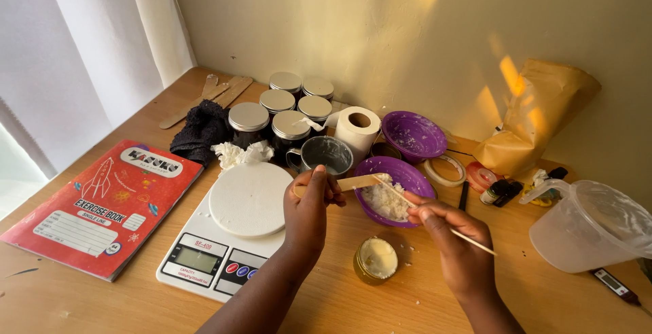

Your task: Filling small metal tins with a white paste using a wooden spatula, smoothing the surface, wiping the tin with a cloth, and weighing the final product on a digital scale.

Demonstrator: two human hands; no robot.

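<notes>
Head view is showing the left hand curling its fingers tight around a flat wooden stick, while the right hand is pinching a thin skewer between narrow fingertips. Both tools are reaching over a purple bowl of white flakes. 1 small glass jar is sitting just below, between the wrists. 2 purple bowls are standing on the table, with 6 silver-lidded dark jars behind a white scale. 1 red rectangular notebook is lying at the left.
</notes>
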